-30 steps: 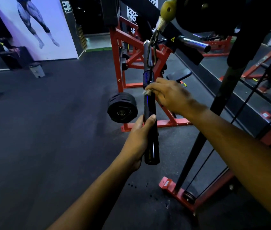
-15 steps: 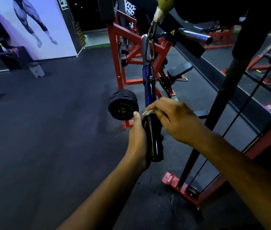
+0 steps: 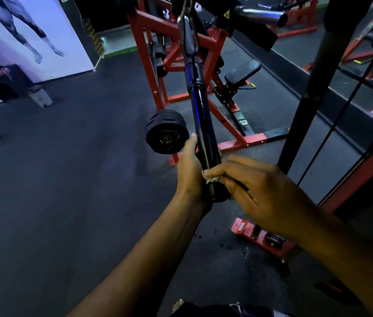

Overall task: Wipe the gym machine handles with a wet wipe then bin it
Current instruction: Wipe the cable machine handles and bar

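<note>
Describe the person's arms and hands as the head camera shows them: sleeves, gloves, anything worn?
Both forearms are bare up to the frame edge, with no sleeves showing. The left hand and the right hand wear no gloves. No watch, ring or wristband is visible on either. The dim light hides finer detail.

Single head-worn view, wide-angle, facing forward and down, close above hands (image 3: 226, 179).
</note>
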Demonstrator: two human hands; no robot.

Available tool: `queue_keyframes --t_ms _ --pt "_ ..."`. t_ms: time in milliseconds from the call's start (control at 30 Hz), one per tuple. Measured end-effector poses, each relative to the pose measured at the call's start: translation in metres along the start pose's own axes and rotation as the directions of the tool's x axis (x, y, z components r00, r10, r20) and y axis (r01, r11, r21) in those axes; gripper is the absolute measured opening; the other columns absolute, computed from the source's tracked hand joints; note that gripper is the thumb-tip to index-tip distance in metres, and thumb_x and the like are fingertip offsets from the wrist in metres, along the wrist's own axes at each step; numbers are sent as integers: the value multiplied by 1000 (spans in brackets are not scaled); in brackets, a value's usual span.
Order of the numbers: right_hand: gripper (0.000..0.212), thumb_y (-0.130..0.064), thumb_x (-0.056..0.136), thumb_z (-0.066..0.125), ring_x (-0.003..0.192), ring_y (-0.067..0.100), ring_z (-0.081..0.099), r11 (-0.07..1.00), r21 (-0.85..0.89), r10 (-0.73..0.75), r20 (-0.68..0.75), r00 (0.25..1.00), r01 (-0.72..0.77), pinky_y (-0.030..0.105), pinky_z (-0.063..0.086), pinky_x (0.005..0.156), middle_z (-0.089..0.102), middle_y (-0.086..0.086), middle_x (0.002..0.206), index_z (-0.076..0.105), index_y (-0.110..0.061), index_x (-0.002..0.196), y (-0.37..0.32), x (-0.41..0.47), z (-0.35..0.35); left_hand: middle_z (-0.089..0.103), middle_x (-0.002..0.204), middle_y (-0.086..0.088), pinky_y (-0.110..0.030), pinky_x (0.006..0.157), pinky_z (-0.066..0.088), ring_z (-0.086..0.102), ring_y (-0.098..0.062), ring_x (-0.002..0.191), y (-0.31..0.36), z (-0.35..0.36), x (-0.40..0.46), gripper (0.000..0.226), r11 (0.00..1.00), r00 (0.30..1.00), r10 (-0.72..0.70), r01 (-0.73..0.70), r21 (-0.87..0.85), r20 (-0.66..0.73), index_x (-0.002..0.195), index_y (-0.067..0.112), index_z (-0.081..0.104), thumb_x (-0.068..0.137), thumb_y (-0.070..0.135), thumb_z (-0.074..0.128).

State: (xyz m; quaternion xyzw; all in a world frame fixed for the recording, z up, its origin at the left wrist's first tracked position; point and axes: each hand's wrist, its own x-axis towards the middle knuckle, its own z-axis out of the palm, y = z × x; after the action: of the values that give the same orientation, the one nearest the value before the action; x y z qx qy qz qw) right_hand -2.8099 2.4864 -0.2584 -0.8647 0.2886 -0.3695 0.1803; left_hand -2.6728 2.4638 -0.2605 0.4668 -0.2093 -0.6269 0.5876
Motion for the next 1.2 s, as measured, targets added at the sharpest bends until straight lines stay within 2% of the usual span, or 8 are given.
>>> queue_keyframes --t_ms 233,400,533,633,733,833,1033,1200 --pt "24 -20 101 50 79 -1 63 992 120 -41 126 991 25 14 54 70 55 -21 98 67 -14 117 10 -9 -16 61 97 -3 -33 67 54 63 -15 79 5 -7 15 44 904 962 266 -273 328 66 130 24 51 94 43 70" --pt "22 -11 100 56 77 9 70 988 136 102 -189 977 -77 18 56 71 68 -4 93 67 -9 120 37 43 -38 69 88 -11 -34 53 53 62 -21 60 26 -1 12 33 936 972 221 -233 264 73 126 13 55 102 35 58" --pt "21 -11 99 60 77 3 69 994 35 114 -320 941 -108 17 56 71 72 0 86 70 -13 118 74 96 -25 70 88 -10 -28 47 48 55 -20 54 42 3 11 38 973 993 97 -110 202 74 133 8 56 108 35 46" --pt "24 -6 96 63 78 -3 66 989 -15 129 -420 898 -150 11 53 70 70 5 97 73 -10 117 100 133 -19 67 95 -13 -28 45 47 54 -18 52 47 0 12 42 978 997 75 -81 191 35 134 3 57 108 35 46" --pt "21 -16 96 65 84 5 68 973 -77 172 -398 901 -220 28 59 78 73 3 101 73 -14 115 117 163 -17 62 96 -15 -28 42 46 54 -19 50 48 -4 14 51 987 998 54 -55 150 11 135 -4 55 106 38 50" --pt "14 -23 98 63 80 13 68 970 -96 174 -363 915 -223 37 58 72 74 2 92 70 -14 106 121 171 -4 61 81 -12 -26 38 45 53 -18 46 50 -5 14 59 995 1000 19 -20 95 12 132 -10 56 105 41 49" --pt "16 -14 100 58 76 12 65 998 -32 36 -278 960 -47 25 53 67 70 -1 89 71 -9 108 109 154 5 66 87 -11 -26 40 46 53 -19 47 48 -10 15 53 998 999 21 -23 61 30 124 -3 62 107 44 45" --pt "11 -16 98 60 79 -1 65 992 -85 64 -295 953 -93 24 57 73 69 -12 89 71 -16 99 108 176 -7 63 86 -10 -24 37 45 52 -16 43 50 -5 13 47 998 997 -34 30 50 63 117 6 62 108 45 38"
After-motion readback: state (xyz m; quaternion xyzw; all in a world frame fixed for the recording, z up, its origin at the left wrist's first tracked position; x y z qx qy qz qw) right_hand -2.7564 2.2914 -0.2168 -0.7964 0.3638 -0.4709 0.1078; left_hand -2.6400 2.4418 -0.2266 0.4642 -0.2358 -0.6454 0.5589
